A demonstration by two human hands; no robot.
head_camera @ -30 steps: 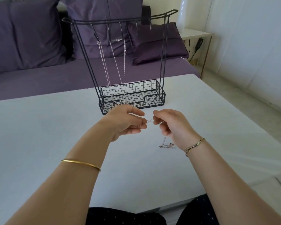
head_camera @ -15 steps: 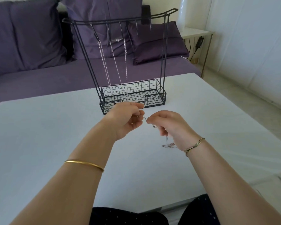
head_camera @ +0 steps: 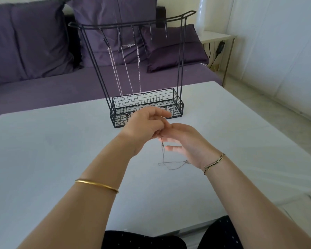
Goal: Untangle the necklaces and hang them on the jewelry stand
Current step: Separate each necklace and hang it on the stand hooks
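A black wire jewelry stand [head_camera: 180,56] with a mesh basket base stands on the white table [head_camera: 43,150], with silver necklaces [head_camera: 126,72] hanging from its left hooks. Just in front of the basket, my left hand [head_camera: 144,126] pinches the top end of a thin dark necklace [head_camera: 162,151]. The chain drops straight down and its lower loops lie on the table. My right hand [head_camera: 185,142] is beside it with fingers spread, touching the chain near the left fingertips; whether it grips the chain is unclear.
A purple sofa [head_camera: 43,83] with cushions sits behind the table. A small white side table [head_camera: 217,36] with a cable stands at the back right. The table's right edge drops to a tiled floor [head_camera: 276,114].
My hands have come together and risen slightly toward the stand. The right hand's fingers have spread apart, and the necklace now hangs vertically from the left hand with more chain showing on the table.
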